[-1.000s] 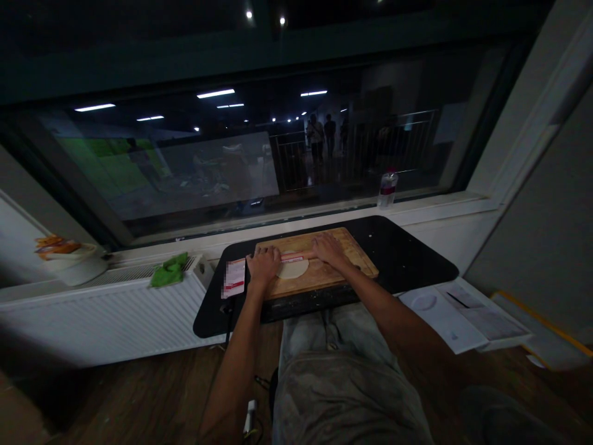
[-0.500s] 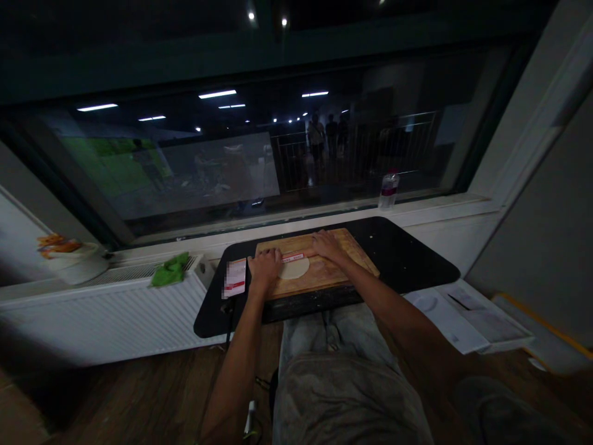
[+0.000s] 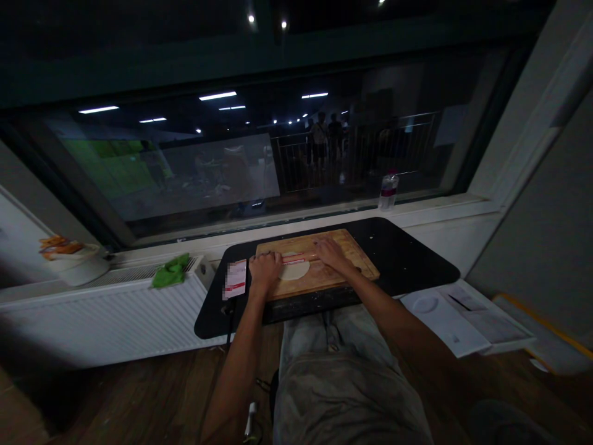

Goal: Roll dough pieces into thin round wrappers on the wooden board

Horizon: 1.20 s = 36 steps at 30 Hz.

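Observation:
A wooden cutting board (image 3: pixel 356 256) lies on a small black table (image 3: pixel 407 259). On the board is a flat round of pale dough (image 3: pixel 293 271). A rolling pin (image 3: pixel 299 258) lies across the dough. My left hand (image 3: pixel 264 271) presses on the pin's left end, fingers laid flat over it. My right hand (image 3: pixel 331 253) presses on the right end the same way.
A small red-and-white card (image 3: pixel 235 279) lies on the table's left side. A white radiator with a green cloth (image 3: pixel 170 272) stands at the left, a white bowl (image 3: pixel 76 262) beyond it. A water bottle (image 3: pixel 387 190) stands on the windowsill. Papers (image 3: pixel 458 315) lie at the right.
Both hands and the rolling pin moved slightly away over the dough, then back toward me.

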{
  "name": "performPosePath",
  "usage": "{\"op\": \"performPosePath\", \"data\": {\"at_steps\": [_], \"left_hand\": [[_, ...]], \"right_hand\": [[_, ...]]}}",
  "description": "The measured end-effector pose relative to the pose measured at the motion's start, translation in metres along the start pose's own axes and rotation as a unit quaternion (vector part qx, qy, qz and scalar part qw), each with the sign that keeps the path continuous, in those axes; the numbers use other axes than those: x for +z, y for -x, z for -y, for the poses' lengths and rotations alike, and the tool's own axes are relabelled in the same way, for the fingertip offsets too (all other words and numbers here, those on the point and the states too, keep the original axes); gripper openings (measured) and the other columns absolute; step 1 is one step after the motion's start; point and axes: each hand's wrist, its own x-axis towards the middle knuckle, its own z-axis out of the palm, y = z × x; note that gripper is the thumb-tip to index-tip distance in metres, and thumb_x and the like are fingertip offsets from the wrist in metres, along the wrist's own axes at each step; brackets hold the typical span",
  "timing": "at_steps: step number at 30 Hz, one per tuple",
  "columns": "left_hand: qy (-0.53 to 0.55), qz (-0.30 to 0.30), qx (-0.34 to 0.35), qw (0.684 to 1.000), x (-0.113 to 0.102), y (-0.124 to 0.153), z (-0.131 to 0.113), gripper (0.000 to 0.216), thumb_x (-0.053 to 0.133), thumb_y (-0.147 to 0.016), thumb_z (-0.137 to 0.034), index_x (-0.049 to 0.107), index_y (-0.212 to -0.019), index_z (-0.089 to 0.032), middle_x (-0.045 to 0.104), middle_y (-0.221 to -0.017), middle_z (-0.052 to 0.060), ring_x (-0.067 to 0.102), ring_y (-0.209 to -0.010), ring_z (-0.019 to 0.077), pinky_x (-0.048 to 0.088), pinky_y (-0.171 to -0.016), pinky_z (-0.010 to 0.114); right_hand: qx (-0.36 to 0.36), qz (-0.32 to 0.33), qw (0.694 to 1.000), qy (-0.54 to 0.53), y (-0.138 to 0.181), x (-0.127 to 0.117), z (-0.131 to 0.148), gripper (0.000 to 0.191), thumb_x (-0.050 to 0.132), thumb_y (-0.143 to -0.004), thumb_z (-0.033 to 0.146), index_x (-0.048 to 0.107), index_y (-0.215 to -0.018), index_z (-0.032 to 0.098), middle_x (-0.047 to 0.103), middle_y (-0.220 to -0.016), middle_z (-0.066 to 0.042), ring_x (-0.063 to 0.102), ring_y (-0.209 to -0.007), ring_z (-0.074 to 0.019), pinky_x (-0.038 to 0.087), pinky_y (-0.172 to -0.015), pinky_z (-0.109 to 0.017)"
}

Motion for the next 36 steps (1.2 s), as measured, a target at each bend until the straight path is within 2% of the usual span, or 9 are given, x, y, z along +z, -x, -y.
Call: {"op": "performPosePath", "data": {"at_steps": [9,14,19,25,31,36], "left_hand": [[-0.005,-0.004,0.032,0.999,0.005,-0.001,0.004,0.047,0.035,-0.112,-0.027,0.08,-0.121,-0.02,0.08,-0.123,0.017,0.075,-0.117,0.0293,0.036,-0.12,0.054],[-0.027,-0.004,0.054,0.998,0.007,-0.003,0.003,0.047,0.034,-0.113,-0.027,0.079,-0.122,-0.019,0.081,-0.122,0.017,0.075,-0.115,0.0312,0.034,-0.123,0.059],[-0.027,-0.007,0.07,0.997,0.009,-0.005,0.003,0.047,0.033,-0.113,-0.025,0.079,-0.122,-0.019,0.08,-0.125,0.018,0.075,-0.116,0.0326,0.033,-0.123,0.063],[-0.024,-0.01,0.079,0.997,0.01,-0.005,0.004,0.043,0.035,-0.113,-0.025,0.077,-0.123,-0.019,0.078,-0.13,0.017,0.072,-0.123,0.0332,0.032,-0.126,0.063],[-0.021,0.0,0.102,0.995,0.009,-0.007,0.004,0.037,0.043,-0.11,-0.021,0.076,-0.127,-0.021,0.075,-0.137,0.018,0.066,-0.132,0.0361,0.031,-0.126,0.066],[0.005,0.003,0.115,0.993,0.01,-0.006,0.003,0.042,0.043,-0.108,-0.019,0.074,-0.137,-0.023,0.069,-0.149,0.018,0.057,-0.144,0.0372,0.03,-0.128,0.065]], "right_hand": [[0.042,-0.009,0.998,-0.044,0.04,-0.017,0.018,0.046,0.045,-0.106,0.013,0.069,-0.145,0.013,0.076,-0.14,-0.016,0.068,-0.133,-0.0266,0.048,-0.113,-0.031],[0.061,-0.031,0.995,-0.067,0.065,-0.023,0.033,0.047,0.045,-0.106,0.014,0.068,-0.146,0.014,0.077,-0.137,-0.016,0.07,-0.13,-0.0285,0.051,-0.111,-0.034],[0.041,-0.05,0.99,-0.124,0.095,-0.029,0.046,0.051,0.04,-0.109,0.016,0.061,-0.156,0.017,0.075,-0.143,-0.014,0.07,-0.131,-0.0253,0.051,-0.114,-0.034],[0.015,-0.048,0.984,-0.172,0.118,-0.035,0.061,0.051,0.04,-0.109,0.016,0.059,-0.156,0.015,0.074,-0.144,-0.013,0.07,-0.132,-0.0239,0.051,-0.116,-0.036],[-0.026,-0.064,0.988,-0.141,0.138,-0.03,0.08,0.056,0.041,-0.105,0.014,0.06,-0.158,0.017,0.069,-0.154,-0.013,0.064,-0.141,-0.0254,0.049,-0.121,-0.04],[-0.076,-0.101,0.985,-0.115,0.154,-0.019,0.094,0.06,0.046,-0.104,0.016,0.056,-0.163,0.019,0.064,-0.159,-0.012,0.054,-0.152,-0.0266,0.043,-0.129,-0.047]]}}
